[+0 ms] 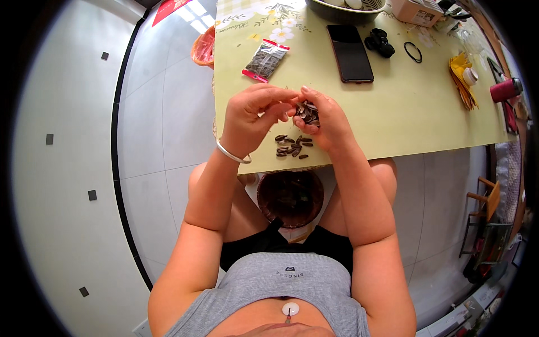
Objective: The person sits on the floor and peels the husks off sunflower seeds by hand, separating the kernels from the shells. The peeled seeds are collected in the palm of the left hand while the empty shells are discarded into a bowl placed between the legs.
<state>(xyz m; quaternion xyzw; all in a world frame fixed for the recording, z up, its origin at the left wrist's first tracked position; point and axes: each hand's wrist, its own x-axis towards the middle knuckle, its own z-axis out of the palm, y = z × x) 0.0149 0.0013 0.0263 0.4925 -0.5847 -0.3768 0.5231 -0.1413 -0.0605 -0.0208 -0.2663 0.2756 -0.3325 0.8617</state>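
Note:
My right hand (325, 115) is cupped around a heap of sunflower seed shells (306, 114), some showing pale insides. Close against it, my left hand (254, 115) has its fingers bent in a pinch, the tips beside my right fingertips. Anything between those tips is too small to make out. Just below both hands, several dark striped sunflower seeds (292, 147) lie loose near the table's front edge. Beyond my left hand rests a clear packet of sunflower seeds (267, 59) with red-pink ends.
On the yellow-green table (415, 123) lie a black phone (350, 53), a small black object (380, 43) and a black loop (413, 52). A dark basin (345, 12) stands at the back. Under the front edge, between my knees, is a brown bin (290, 199). Yellow packaging (462, 81) lies right.

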